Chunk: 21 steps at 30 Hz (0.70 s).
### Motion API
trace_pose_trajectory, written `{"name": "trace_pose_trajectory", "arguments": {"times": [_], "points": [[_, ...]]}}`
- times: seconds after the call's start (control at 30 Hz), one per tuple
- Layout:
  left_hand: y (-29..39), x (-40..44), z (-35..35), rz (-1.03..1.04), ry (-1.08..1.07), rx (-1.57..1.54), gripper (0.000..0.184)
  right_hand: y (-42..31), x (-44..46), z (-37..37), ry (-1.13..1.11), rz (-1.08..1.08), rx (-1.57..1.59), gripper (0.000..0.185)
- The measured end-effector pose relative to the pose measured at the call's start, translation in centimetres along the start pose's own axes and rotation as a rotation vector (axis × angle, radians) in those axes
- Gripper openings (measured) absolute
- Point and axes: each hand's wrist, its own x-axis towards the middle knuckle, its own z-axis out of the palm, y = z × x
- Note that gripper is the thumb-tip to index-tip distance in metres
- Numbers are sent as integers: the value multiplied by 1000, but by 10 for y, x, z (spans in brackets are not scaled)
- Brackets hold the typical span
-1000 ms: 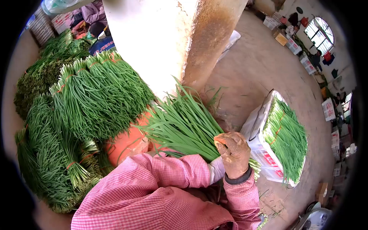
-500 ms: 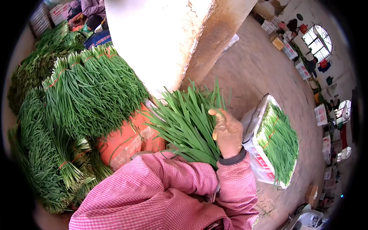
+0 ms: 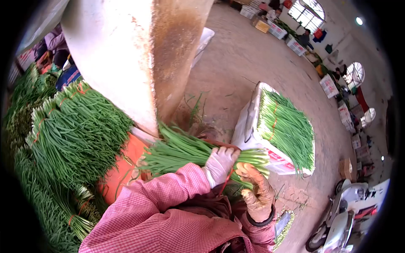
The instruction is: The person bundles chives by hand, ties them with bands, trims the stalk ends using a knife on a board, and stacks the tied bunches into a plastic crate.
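My left hand point(image 3: 221, 163), in a whitish glove, is closed around a loose bunch of chives point(image 3: 181, 145). Its green leaves point left and its pale stalk ends come out on the right. Just below those ends is my right hand point(image 3: 259, 192), in a yellowish-brown stained covering, with fingers curled but a gap between thumb and fingers. I see nothing held in it; whether it touches the stalks I cannot tell. A thin red strip point(image 3: 226, 181) hangs beneath my left hand.
A white crate point(image 3: 249, 122) packed with banded chives stands ahead right. Large stacks of tied chives point(image 3: 80, 135) lie on an orange-red surface point(image 3: 113, 185) at left. A pillar point(image 3: 114, 55) rises ahead. Scooters point(image 3: 337, 223) stand at lower right; people and crates line the far wall.
The bunch has swung round so its stalk ends face right, and my left hand has come into sight gripping it. My right hand has moved down towards my body. The view has turned right.
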Motion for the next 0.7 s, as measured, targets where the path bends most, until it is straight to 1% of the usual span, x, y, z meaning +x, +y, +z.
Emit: {"name": "trace_pose_trajectory", "arguments": {"times": [0.03, 0.07, 0.1, 0.13, 0.2, 0.23, 0.3, 0.33, 0.4, 0.43, 0.47, 0.5, 0.53, 0.57, 0.6, 0.63, 0.67, 0.7], "points": [[-8, 1, -10, -34, 62, -75, 74, 9, -18, -11, 146, 8, -33, 51], [-12, 2, -22, -106, 61, -197, 71, 22, -35, -18, 319, 53, -21, 49], [-20, 3, -20, -153, 115, -205, 80, 37, -49, -24, 457, 120, 1, 52], [-26, 3, -20, -190, 128, -228, 82, 53, -61, -28, 589, 184, 34, 56], [-25, 7, -28, -252, 202, -216, 86, 85, -72, -30, 532, 240, 181, 66], [-19, 10, -32, -212, 194, -211, 86, 99, -69, -30, 440, 286, 267, 80], [-3, 15, -44, -174, 328, -169, 84, 127, -47, -17, 393, 188, 451, 91], [8, 15, -50, -143, 281, -154, 85, 127, -20, -9, 366, -27, 450, 85], [32, 8, -57, -43, 225, -50, 91, 114, 2, 11, 611, 82, 777, 74], [36, 9, -64, -42, 170, -56, 95, 112, 3, 6, 608, 65, 859, 70], [35, 8, -79, -26, 31, -18, 100, 111, 3, -1, 600, 48, 936, 65], [27, 10, -97, 86, -96, -31, 104, 115, -1, -6, 589, 41, 916, 66], [16, 14, -117, 192, -224, -43, 108, 113, -7, -10, 503, 13, 1006, 68], [5, 25, -138, 225, -386, -115, 114, 117, -13, -12, 464, -7, 1022, 70], [-11, 35, -148, 228, -449, -285, 115, 122, -19, -12, 429, -22, 1040, 72], [-29, 43, -134, 266, -454, -400, 114, 108, -22, -12, 344, -10, 1070, 77], [-42, 49, -116, 296, -454, -517, 114, 109, -25, -12, 353, -5, 1079, 77], [-29, 56, -109, 202, -744, -941, 112, 109, -26, -11, 324, 2, 1052, 77]]}}
